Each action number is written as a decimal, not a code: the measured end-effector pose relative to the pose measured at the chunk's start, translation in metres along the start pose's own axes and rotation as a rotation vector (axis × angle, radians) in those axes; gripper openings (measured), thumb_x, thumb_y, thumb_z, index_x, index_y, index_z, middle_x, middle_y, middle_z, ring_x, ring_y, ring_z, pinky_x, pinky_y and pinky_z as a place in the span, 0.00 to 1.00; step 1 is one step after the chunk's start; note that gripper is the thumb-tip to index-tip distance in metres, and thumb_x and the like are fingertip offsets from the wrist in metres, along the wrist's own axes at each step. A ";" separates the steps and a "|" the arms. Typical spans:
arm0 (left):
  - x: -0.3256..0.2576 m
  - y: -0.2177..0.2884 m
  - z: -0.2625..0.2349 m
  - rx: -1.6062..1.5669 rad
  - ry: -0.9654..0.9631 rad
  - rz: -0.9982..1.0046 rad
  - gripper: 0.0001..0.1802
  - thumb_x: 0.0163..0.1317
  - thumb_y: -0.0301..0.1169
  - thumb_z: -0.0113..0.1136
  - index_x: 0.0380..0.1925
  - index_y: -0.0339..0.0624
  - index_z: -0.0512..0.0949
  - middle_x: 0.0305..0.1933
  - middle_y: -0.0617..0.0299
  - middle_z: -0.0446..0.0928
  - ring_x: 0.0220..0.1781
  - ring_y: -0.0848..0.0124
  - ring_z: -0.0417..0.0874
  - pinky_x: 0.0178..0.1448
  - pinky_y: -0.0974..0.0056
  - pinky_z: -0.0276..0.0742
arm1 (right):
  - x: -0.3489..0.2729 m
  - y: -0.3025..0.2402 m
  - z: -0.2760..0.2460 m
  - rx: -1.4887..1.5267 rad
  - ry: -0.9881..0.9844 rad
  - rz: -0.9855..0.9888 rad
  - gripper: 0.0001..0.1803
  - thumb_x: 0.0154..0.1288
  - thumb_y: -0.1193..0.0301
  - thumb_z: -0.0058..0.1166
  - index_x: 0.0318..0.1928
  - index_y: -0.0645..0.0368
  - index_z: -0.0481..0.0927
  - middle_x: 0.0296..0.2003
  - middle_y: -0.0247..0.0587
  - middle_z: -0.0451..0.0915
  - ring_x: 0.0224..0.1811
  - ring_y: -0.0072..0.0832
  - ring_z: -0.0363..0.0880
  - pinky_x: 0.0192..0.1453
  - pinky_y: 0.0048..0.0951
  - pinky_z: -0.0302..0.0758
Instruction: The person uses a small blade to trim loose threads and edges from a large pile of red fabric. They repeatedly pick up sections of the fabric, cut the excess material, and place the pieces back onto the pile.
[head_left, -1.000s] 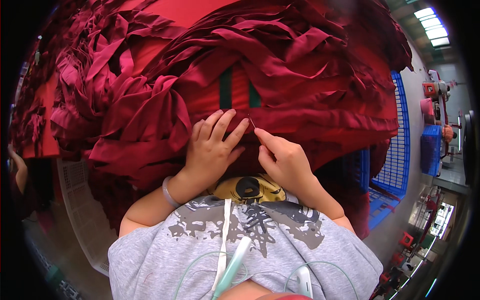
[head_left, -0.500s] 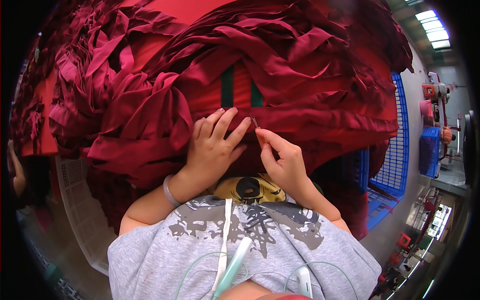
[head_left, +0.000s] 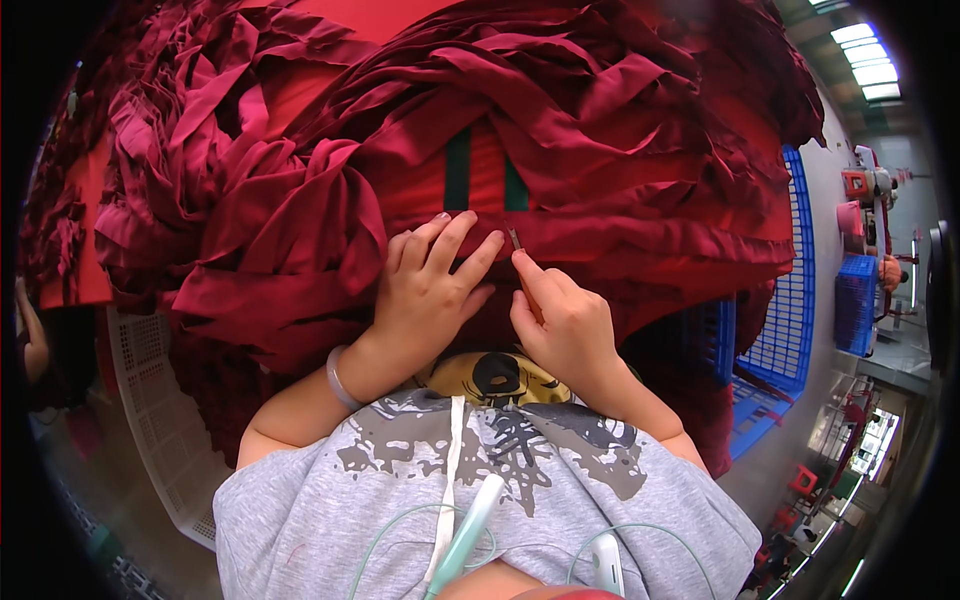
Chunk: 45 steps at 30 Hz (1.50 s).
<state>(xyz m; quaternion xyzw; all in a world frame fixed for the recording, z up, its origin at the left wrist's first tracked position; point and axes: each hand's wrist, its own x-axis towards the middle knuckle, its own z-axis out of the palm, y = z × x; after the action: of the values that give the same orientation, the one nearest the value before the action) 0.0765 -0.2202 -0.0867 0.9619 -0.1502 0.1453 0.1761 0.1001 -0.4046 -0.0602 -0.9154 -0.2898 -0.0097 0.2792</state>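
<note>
A long band of dark red fabric [head_left: 640, 238] lies across the near edge of the red-covered table. My left hand [head_left: 432, 272] rests on this band with its fingers spread, palm down, and holds nothing. Just to its right, my right hand [head_left: 570, 315] is closed round a seam ripper [head_left: 514, 240], index finger stretched along it. The small forked metal tip points away from me over the band, near my left index finger. Most of the brownish-red handle is hidden in my grip. Two dark green stripes [head_left: 456, 170] show on the red surface just beyond my left fingertips.
Heaps of dark red fabric strips [head_left: 560, 80] cover much of the table. A white plastic basket [head_left: 165, 420] stands below at the left, and a blue crate [head_left: 790, 330] at the right. Beyond it are more work places, and part of another person's arm [head_left: 32, 335] shows at far left.
My right hand has shifted its hold on the seam ripper: the fingers are now curled round the handle and the index finger lies along it. My left hand has barely moved.
</note>
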 end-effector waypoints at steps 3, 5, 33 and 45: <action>0.000 0.001 0.000 0.018 -0.001 -0.002 0.31 0.50 0.39 0.67 0.58 0.56 0.74 0.63 0.59 0.67 0.63 0.60 0.66 0.64 0.54 0.60 | 0.012 0.007 0.006 -0.038 0.131 -0.051 0.21 0.55 0.77 0.56 0.52 0.65 0.78 0.22 0.39 0.72 0.19 0.32 0.76 0.21 0.31 0.72; -0.001 0.002 -0.001 0.017 -0.015 -0.008 0.32 0.50 0.39 0.67 0.58 0.57 0.74 0.63 0.59 0.66 0.63 0.60 0.66 0.64 0.54 0.60 | 0.022 0.011 0.008 -0.059 0.281 -0.037 0.21 0.55 0.76 0.56 0.52 0.65 0.78 0.21 0.38 0.72 0.18 0.32 0.75 0.21 0.31 0.71; -0.003 -0.007 0.001 -0.058 0.029 0.019 0.29 0.50 0.34 0.64 0.55 0.42 0.74 0.62 0.61 0.71 0.62 0.62 0.71 0.62 0.56 0.65 | 0.015 -0.002 0.008 -0.050 0.047 -0.127 0.20 0.53 0.74 0.56 0.49 0.63 0.80 0.22 0.37 0.74 0.21 0.30 0.76 0.24 0.30 0.73; 0.000 -0.006 0.000 -0.043 0.009 -0.002 0.28 0.48 0.34 0.64 0.54 0.46 0.75 0.62 0.62 0.71 0.61 0.63 0.71 0.60 0.56 0.65 | 0.018 0.001 0.002 0.025 0.230 -0.141 0.21 0.52 0.78 0.57 0.50 0.65 0.80 0.19 0.37 0.71 0.17 0.30 0.73 0.21 0.30 0.71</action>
<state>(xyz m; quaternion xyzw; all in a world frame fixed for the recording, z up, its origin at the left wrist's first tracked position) 0.0789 -0.2154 -0.0886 0.9574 -0.1513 0.1459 0.1978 0.1154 -0.3945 -0.0592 -0.8821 -0.3195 -0.1307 0.3205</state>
